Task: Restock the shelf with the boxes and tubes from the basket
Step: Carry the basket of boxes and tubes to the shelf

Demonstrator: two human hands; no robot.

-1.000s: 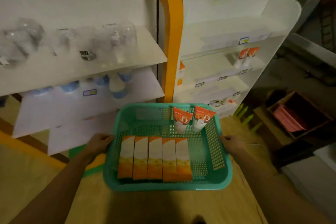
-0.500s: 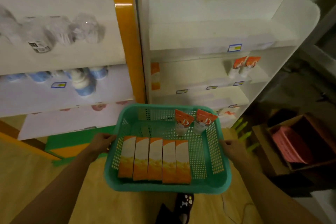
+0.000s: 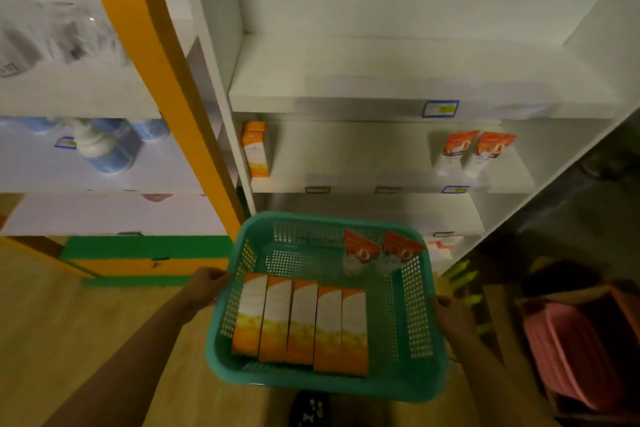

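Note:
I carry a teal plastic basket [image 3: 408, 380] in front of a white shelf unit [image 3: 398, 94]. My left hand [image 3: 204, 288] grips its left rim and my right hand [image 3: 450, 319] grips its right rim. Several orange-and-white boxes [image 3: 301, 322] lie side by side in the basket's near half. Two orange-capped tubes [image 3: 377, 251] lean against its far right corner. On the middle shelf stand one matching box [image 3: 255, 149] at the left and two matching tubes [image 3: 474, 152] at the right.
An orange post [image 3: 166, 80] divides this unit from a left shelf unit holding clear and blue bottles [image 3: 104, 146]. A cardboard box with pink items [image 3: 571, 350] sits on the floor at the right. The floor is wooden.
My view has swung right and closer to the white shelf unit, so the orange post and bottle shelves slid left. Both hands keep holding the basket; its contents stayed put.

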